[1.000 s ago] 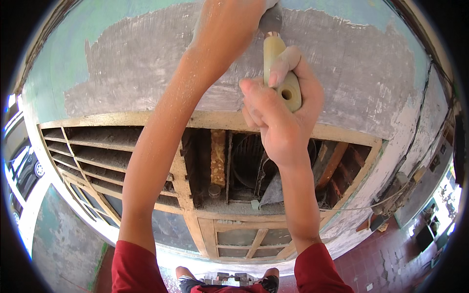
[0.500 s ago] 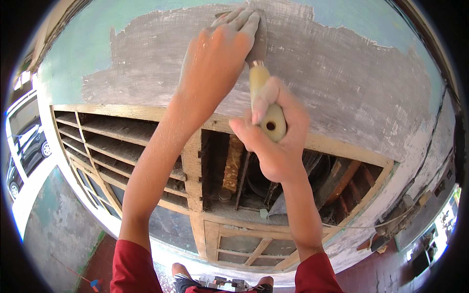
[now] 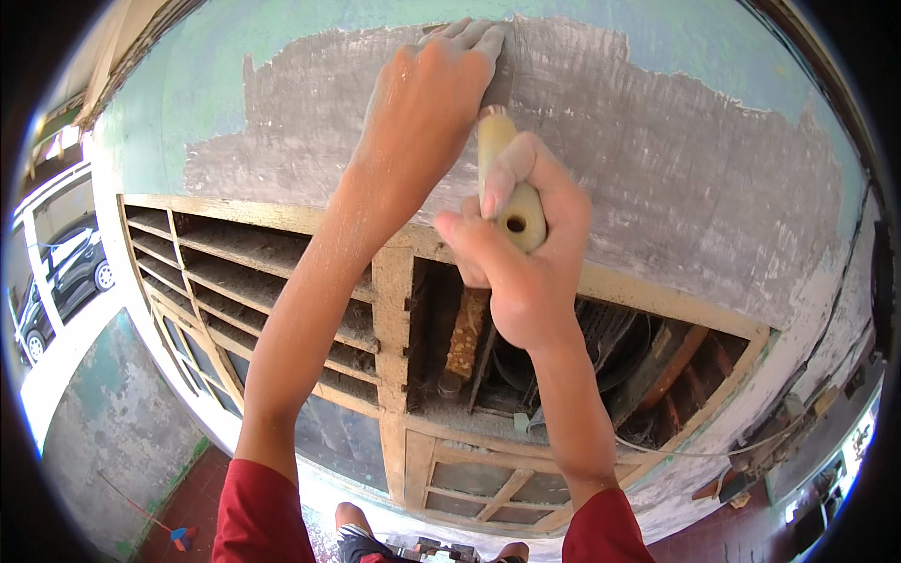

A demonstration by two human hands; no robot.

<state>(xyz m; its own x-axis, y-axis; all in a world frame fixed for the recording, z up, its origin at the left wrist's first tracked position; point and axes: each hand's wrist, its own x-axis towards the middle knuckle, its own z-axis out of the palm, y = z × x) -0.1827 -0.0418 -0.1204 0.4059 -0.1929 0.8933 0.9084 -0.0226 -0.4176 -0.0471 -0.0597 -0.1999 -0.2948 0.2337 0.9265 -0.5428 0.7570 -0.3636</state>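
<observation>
My right hand [image 3: 530, 230] is wrapped round the pale yellow handle of a scraper [image 3: 497, 150], a hole showing in the handle's near end. The scraper's metal blade lies against the wall [image 3: 657, 169], at the upper edge of a bare grey-brown patch bordered by green paint. Dusty and stretched forward, my left hand [image 3: 427, 89] presses its extended fingers on the blade, pushing it flat to the wall. Those fingers cover much of the blade, so its far edge is mostly hidden.
Below the patch runs a wooden frame [image 3: 394, 328] with dusty louvre slats [image 3: 244, 253] at left and an open bay at right. A cable [image 3: 694, 454] hangs at lower right. A dark car [image 3: 70, 272] stands outside at far left. A broom-like tool [image 3: 181, 538] lies on the red floor.
The view has shifted slightly, so the wall and frame sit further right. My right hand and the scraper handle sit slightly higher in view; both hands keep the same hold.
</observation>
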